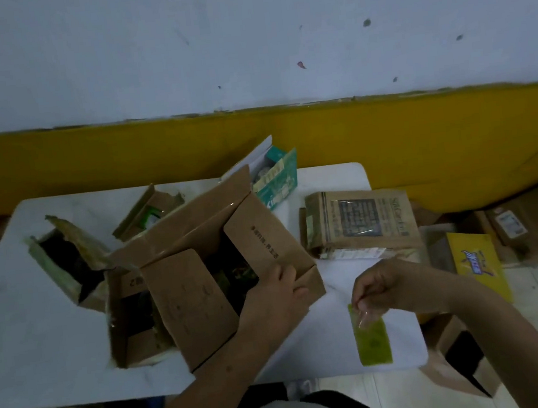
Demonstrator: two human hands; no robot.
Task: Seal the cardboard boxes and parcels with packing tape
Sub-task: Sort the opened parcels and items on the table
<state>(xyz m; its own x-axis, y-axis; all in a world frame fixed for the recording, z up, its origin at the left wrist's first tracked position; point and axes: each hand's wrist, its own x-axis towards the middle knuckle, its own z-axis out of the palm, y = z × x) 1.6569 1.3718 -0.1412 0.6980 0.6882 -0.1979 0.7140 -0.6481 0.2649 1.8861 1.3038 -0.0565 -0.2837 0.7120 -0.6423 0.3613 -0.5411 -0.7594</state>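
Gripping the near right wall of the open cardboard box (188,298) in the middle of the white counter (45,360), the left grip (278,291) has its fingers curled over the edge and its thumb outside. A line of small dark Chinese print (265,241) runs along the box's right flap, too small to read. The right grip (377,287), just right of that box and above the near right of the counter, pinches the upper end of one green slip (373,339), where a shiny clear film shows; the slip hangs down from the fingertips. Five boxes can be counted on the counter: the open one, a second box (126,283) touching its left side and printed with a "2", a torn box (78,237) at the left, a small open box (144,210) at the far side, and a green-and-white box (280,179) at the far right whose large white letters start with "K". One brown paper parcel (362,220) lies right of the open box, with a dark printed panel and a brand name along its right edge, both too blurred to read. On the floor to the right stands one yellow box (478,265) with blue lettering.
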